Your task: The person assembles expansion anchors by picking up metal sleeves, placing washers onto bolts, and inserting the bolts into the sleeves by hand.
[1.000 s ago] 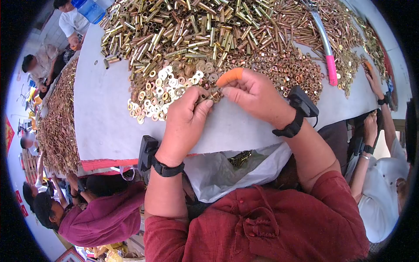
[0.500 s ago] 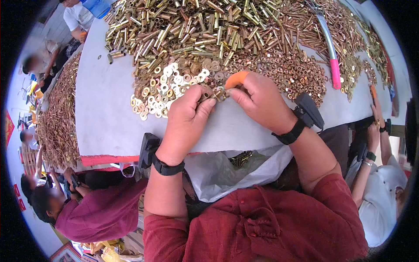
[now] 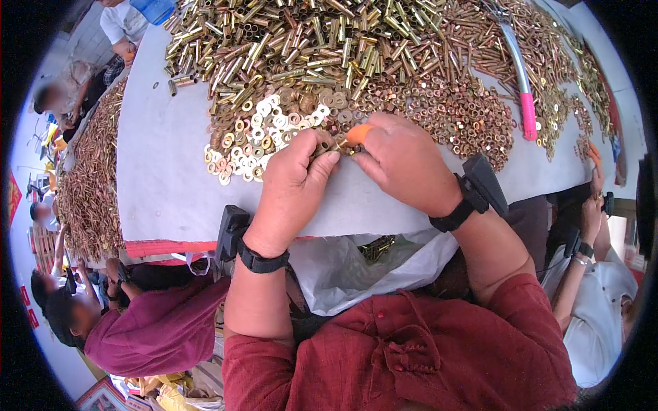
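My left hand [image 3: 291,178] is closed, thumb and fingers pinching a small brass-coloured metal sleeve [image 3: 338,146] that points toward the right. The open end of a tube [image 3: 323,146] also shows between its fingers. Against the sleeve's right end, my right hand [image 3: 404,161] is closed in a pinch, with an orange finger cover [image 3: 358,134] on the index finger. What lies between those right fingertips is mostly hidden. Just beyond both hands are a pile of flat washers [image 3: 257,137] and a pile of copper-coloured nuts [image 3: 466,123].
Metal sleeves [image 3: 308,51] are heaped across the back of the grey tabletop [image 3: 164,178]. A pink-handled tool [image 3: 527,116] lies at right among threaded rods [image 3: 480,31]. A white plastic bag [image 3: 336,281] hangs below the table edge. Other people sit on both sides.
My right hand has rotated slightly, its orange-covered index finger moving left and down onto the sleeve's end. My left hand stays almost where it was, still gripping the sleeve.
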The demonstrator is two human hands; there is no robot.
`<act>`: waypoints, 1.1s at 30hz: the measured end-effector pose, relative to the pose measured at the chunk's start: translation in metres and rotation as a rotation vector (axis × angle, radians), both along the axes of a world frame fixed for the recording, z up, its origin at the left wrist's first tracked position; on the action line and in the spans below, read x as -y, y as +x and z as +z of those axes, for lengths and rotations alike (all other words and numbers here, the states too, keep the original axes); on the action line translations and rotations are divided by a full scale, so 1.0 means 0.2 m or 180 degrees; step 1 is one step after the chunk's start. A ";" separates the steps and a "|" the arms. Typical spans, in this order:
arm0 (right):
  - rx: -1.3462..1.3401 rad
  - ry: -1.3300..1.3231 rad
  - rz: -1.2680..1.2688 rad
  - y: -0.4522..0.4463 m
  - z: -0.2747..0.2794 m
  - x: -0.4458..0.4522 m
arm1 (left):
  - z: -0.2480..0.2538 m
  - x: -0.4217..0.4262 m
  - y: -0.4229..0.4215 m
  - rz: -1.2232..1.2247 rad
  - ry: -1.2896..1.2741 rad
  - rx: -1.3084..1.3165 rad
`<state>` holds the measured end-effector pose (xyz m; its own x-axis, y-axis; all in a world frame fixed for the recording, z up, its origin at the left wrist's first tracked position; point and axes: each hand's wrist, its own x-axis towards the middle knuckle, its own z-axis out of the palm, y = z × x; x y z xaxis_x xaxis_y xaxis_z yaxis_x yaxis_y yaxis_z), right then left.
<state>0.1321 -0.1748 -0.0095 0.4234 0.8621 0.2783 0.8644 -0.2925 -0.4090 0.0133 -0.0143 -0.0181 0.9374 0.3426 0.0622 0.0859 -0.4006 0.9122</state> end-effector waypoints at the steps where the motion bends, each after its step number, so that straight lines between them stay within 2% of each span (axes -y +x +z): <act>1: -0.0015 -0.0040 -0.0024 -0.01 0.01 0.00 | 0.00 0.00 0.00 -0.0013 0.0026 -0.0016; 6: 0.0028 0.0112 -0.0063 0.02 -0.02 0.01 | 0.02 -0.01 0.00 -0.0065 -0.0042 -0.0065; 8: -0.1099 0.0257 -0.0264 0.03 -0.01 0.01 | 0.01 -0.01 0.00 -0.0066 -0.0111 -0.0088; 9: -0.1099 0.0253 -0.0257 0.03 -0.02 0.01 | 0.00 -0.02 0.00 -0.0113 -0.0006 -0.0090; 11: -0.2931 0.0919 -0.0317 0.03 -0.03 0.01 | 0.00 -0.01 0.00 -0.0162 0.0098 -0.0091; 14: -0.2812 0.0593 -0.0168 0.02 -0.01 0.01 | 0.01 -0.01 0.00 -0.0232 0.0080 0.0042; 18: -0.2782 0.0612 -0.0011 0.03 0.00 0.01 | 0.02 -0.01 0.00 -0.0288 0.0011 0.0010; 20: -0.2121 0.0741 0.0207 0.04 -0.01 0.01 | 0.02 -0.02 0.00 -0.0319 -0.0052 -0.0015; 23: -0.1768 0.0728 0.0117 0.03 0.00 0.01 | 0.00 -0.02 0.00 -0.0352 0.0073 0.0010; 27: -0.1923 0.0619 -0.0097 0.01 -0.01 0.00 | 0.01 -0.01 0.00 -0.0407 0.0204 0.0074; 29: -0.1328 0.0679 -0.0027 0.02 -0.04 -0.01 | 0.01 -0.01 0.00 -0.0409 0.0297 0.0101; 33: -0.0984 0.0419 -0.0180 0.01 -0.06 -0.03 | 0.02 0.00 0.00 -0.0361 0.0234 -0.0033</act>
